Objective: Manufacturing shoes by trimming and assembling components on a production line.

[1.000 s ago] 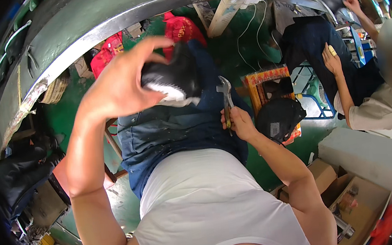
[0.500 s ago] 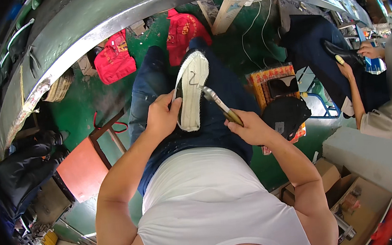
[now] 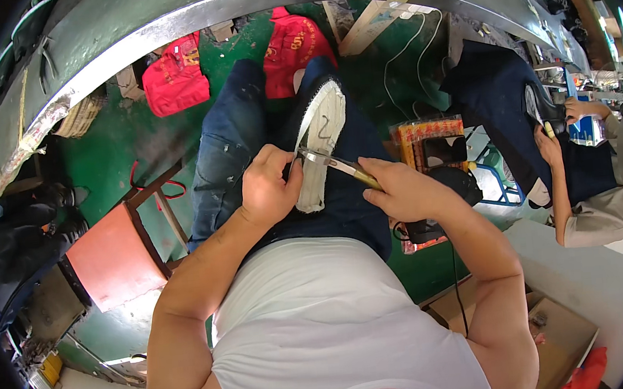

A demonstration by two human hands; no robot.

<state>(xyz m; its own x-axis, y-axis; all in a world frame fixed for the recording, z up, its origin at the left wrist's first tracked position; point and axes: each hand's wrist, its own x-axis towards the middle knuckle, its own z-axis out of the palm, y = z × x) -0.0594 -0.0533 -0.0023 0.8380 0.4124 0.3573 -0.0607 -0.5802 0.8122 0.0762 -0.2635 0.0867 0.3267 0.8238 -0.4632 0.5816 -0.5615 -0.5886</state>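
On the dark blue trousers (image 3: 222, 162), the left hand (image 3: 272, 187) pinches the edge of an upturned shoe (image 3: 318, 186), its pale sole facing up; the right hand (image 3: 405, 189) grips lasting pincers (image 3: 350, 168), their head over the sole. Leftward stands a salmon-pink seat (image 3: 111, 255); rightward, a co-worker (image 3: 604, 215) holds a black shoe (image 3: 553, 113).

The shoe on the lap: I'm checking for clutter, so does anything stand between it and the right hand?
Only the pliers that the right hand holds: they span the gap, with their head over the shoe near its left edge, beside the left hand. Nothing else visible stands between.
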